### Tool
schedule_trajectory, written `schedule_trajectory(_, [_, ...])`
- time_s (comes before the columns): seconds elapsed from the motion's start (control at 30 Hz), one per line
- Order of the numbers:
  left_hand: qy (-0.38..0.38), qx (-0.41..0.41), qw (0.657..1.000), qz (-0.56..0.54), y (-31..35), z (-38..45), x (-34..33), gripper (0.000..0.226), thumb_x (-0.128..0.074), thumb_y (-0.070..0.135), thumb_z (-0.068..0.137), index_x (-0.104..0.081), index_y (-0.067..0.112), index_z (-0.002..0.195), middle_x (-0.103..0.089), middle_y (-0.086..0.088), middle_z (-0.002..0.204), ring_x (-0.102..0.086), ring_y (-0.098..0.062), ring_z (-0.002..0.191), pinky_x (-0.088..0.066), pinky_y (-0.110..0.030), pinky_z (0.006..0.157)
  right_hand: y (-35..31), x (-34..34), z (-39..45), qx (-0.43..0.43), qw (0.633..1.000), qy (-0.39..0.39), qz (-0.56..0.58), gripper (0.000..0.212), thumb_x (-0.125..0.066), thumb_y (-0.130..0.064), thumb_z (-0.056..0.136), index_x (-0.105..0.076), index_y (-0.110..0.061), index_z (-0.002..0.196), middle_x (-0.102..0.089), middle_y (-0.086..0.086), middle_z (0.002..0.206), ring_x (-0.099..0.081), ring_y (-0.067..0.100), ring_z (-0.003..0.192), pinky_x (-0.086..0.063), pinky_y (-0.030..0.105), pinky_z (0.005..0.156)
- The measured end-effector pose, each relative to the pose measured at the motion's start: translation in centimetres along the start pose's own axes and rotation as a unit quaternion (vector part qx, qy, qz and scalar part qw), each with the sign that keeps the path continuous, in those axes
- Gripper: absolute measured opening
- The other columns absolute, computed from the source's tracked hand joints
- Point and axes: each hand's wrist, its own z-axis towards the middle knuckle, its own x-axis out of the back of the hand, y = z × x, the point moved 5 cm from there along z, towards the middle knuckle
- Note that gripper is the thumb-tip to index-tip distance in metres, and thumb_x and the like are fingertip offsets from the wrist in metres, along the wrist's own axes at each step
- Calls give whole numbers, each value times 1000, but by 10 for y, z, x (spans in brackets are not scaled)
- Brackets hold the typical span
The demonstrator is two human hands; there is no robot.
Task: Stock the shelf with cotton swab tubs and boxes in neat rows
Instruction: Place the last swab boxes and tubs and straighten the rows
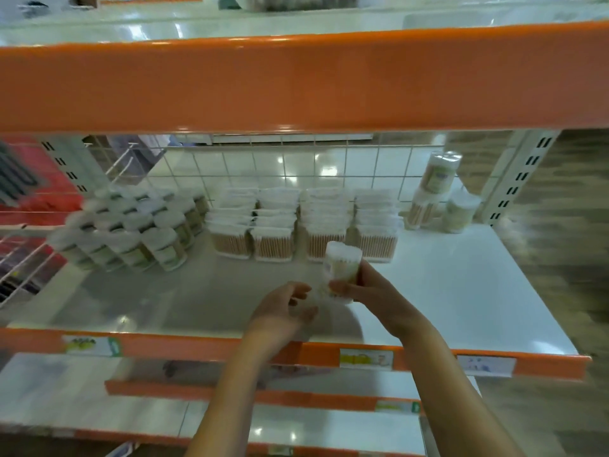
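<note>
Two hands hover above the white shelf [461, 285]: the right hand [365, 291] grips an upright cotton swab tub [341, 267], the left hand [285, 308] loosely curled beside it, seemingly empty; beyond them boxes [303, 222] sit in rows, so placing comes next.

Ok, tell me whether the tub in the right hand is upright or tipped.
Roughly upright: the tub has its white cap on top, and the right hand holds its lower part above the shelf.
</note>
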Motion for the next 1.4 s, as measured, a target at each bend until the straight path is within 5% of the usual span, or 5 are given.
schedule_trajectory(0.3, [-25, 29, 960, -278, 5, -4, 0, 38, -71, 22, 82, -50, 21, 113, -64, 2, 106, -60, -3, 88, -48, -9, 69, -4, -30, 6, 7, 1000, -9, 25, 38, -64, -7, 85, -53, -13, 121, -67, 4, 109, -63, 13, 98, -51, 17, 74])
schedule_trajectory(0.63, [-11, -15, 971, -237, 20, 7, 30, 49, -76, 21, 75, -46, 23, 115, -61, 7, 104, -59, -2, 92, -48, -12, 67, -20, 2, 8, 4, 999, -28, 38, 51, -58, -35, 81, -50, -17, 128, -61, 8, 117, -60, 18, 110, -54, 31, 83])
schedule_trajectory(1.0, [-10, -55, 967, -250, 40, 14, 33, 65, -77, 47, 63, -50, 35, 121, -58, 7, 121, -56, -12, 110, -51, -32, 90, -7, 8, 7, -45, 990, -70, 112, 44, -59, -33, 84, -54, -14, 124, -64, 10, 111, -65, 24, 100, -55, 28, 74])
schedule_trajectory(1.23, [-15, 41, 951, -306, 26, 23, 17, 47, -64, 35, 86, -54, 15, 128, -66, -2, 112, -67, -18, 97, -56, -24, 74, -8, 13, 14, 73, 993, 94, 7, 27, -68, -13, 84, -51, -11, 105, -60, 6, 109, -61, 19, 101, -56, 29, 80])
schedule_trajectory(1.4, [-18, 74, 910, -408, 32, 24, 10, 43, -62, 37, 86, -57, 11, 120, -66, -6, 108, -67, -21, 93, -57, -29, 74, -6, -3, 10, 268, 919, 175, -230, 43, -77, -4, 72, -50, 0, 106, -48, 3, 109, -49, 11, 99, -50, 14, 77])
